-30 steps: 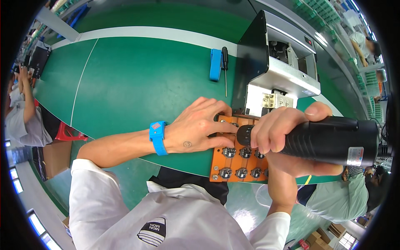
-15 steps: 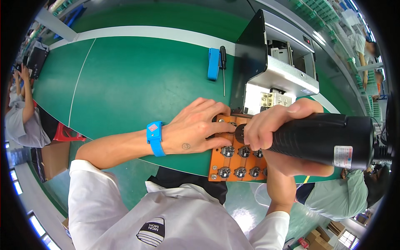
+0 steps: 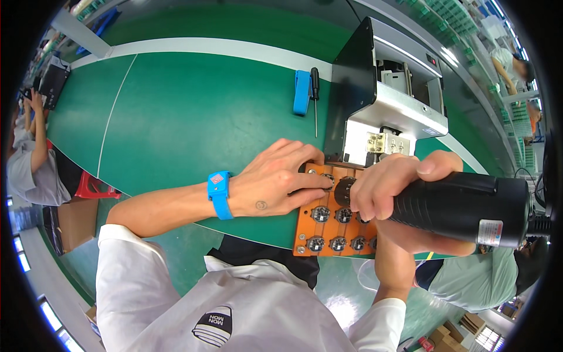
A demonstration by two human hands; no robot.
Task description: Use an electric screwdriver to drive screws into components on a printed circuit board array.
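An orange fixture board (image 3: 302, 229) lies at the table's front edge, with several small round clear-and-dark parts, such as the round part (image 3: 321, 214), seated in rows. My left hand (image 3: 275, 176) rests over the board's upper left corner, fingers stretched and apart. One fingertip touches a round part at the top row. A blue wrist strap (image 3: 219, 186) circles my left wrist. My right hand (image 3: 384, 190) is wrapped round a thick black electric screwdriver (image 3: 451, 205), held nearly level. Its dark round nose points left over the board, next to my left fingertips; the tip is hidden.
Behind the board stands a black and silver machine (image 3: 375, 100). A blue strap (image 3: 301, 92) and a black-handled screwdriver (image 3: 315, 97) lie left of it on the green table (image 3: 187, 111). Co-workers sit at far left and right; a red stool (image 3: 97, 188) is at the left.
My right hand and the electric screwdriver have shifted slightly right and toward me. My left hand stays on the board, its thumb drawn back a little.
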